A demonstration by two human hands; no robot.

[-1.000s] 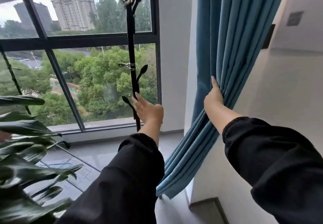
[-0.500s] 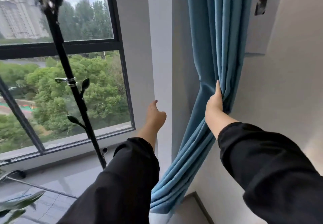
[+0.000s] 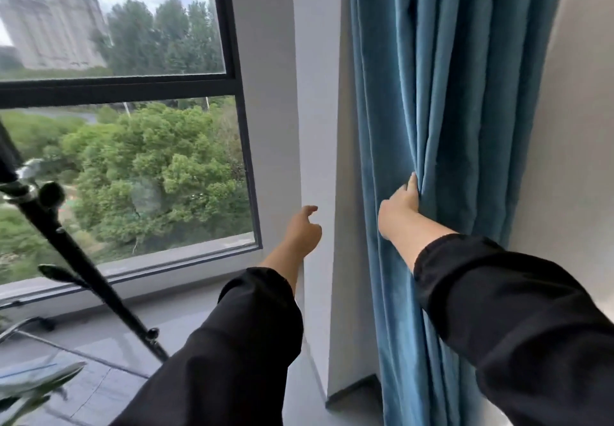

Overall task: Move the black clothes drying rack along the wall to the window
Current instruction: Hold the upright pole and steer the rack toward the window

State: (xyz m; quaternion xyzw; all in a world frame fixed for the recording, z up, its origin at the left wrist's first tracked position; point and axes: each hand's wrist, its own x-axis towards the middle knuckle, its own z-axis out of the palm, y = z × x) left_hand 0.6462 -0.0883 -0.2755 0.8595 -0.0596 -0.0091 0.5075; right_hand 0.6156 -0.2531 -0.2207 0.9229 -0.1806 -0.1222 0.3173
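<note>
The black clothes drying rack [image 3: 63, 246] stands at the far left as a slanted black pole with knob hooks and a metal clamp, right in front of the window [image 3: 133, 146]. My left hand [image 3: 304, 231] hovers empty near the white wall corner, fingers loosely extended, well to the right of the rack. My right hand [image 3: 400, 206] grips a fold of the blue curtain [image 3: 442, 126]. Both arms wear black sleeves.
A white wall pillar [image 3: 315, 126] separates the window from the curtain. Green plant leaves [image 3: 30, 389] poke in at the bottom left. A grey tiled sill and floor [image 3: 99, 342] run under the window. A plain wall lies right of the curtain.
My left hand has let go of the rack pole and moved right toward the wall corner. The view has swung right, leaving the rack at the far left. My right hand keeps hold of the curtain.
</note>
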